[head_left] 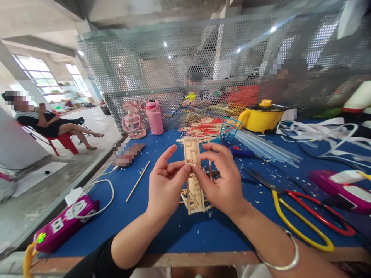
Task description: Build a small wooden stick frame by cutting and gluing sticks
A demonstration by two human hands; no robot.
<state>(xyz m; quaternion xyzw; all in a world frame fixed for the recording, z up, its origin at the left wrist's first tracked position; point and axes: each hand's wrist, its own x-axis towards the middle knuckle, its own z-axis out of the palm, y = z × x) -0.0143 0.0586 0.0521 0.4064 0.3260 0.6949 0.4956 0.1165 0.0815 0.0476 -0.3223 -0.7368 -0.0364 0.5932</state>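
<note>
A small model built of pale wooden sticks (191,144) stands on the blue tabletop, straight in front of me. Its front is a narrow panel with short sticks set in a lattice pattern, and a wider stick frame shows at its base. My left hand (165,185) pinches at the panel's middle from the left, thumb and index finger together. From the other side, my right hand (223,181) meets it there, its thumb and index finger against the panel and the other fingers raised. The fingertips cover whatever small piece may be between them.
Scissors (278,191) with red and yellow handles lie right. A loose stick (138,180) and a purple power strip (68,220) are left. Behind are red-tipped sticks (203,126), clear strips (266,146), a yellow pot (262,117) and a pink bottle (154,117). People sit beyond.
</note>
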